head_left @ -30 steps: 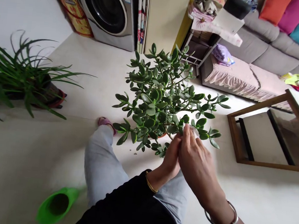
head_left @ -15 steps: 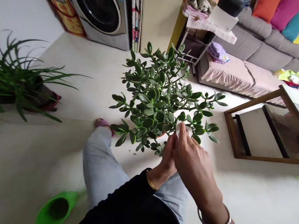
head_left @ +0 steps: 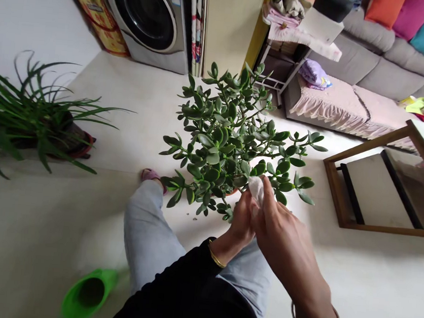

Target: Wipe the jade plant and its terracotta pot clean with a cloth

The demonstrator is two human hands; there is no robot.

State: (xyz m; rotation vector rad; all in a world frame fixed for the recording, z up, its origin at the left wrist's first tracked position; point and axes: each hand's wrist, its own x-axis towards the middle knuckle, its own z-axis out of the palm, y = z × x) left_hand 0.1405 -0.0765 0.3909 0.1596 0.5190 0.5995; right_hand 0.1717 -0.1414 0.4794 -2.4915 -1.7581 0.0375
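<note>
Head view: right hand (head_left: pixel 283 237) grips white wad (head_left: pixel 256 188); left hand (head_left: pixel 241 223) curled, hold unclear; plant (head_left: pixel 214 159) just beyond.

Floor (head_left: pixel 35 227): pale; bears washing machine (head_left: pixel 150 20), long-leaved potted plant (head_left: pixel 44 127), green container (head_left: pixel 72 301), potted succulent (head_left: pixel 219 136) (base hidden).
Sofa seat (head_left: pixel 385 109): pink frilled cover (head_left: pixel 333 104), with purple bundle (head_left: pixel 315 74) and yellow-green cloth (head_left: pixel 416 106).
Rack (head_left: pixel 292 78): pale cloth (head_left: pixel 304 39), with folded fabrics (head_left: pixel 284 17) and white box (head_left: pixel 323 27).

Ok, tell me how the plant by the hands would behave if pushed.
The plant may tip fairly easily, since it spreads well past its pot. Its plump leaves look likely to snap off rather than bend.
</note>
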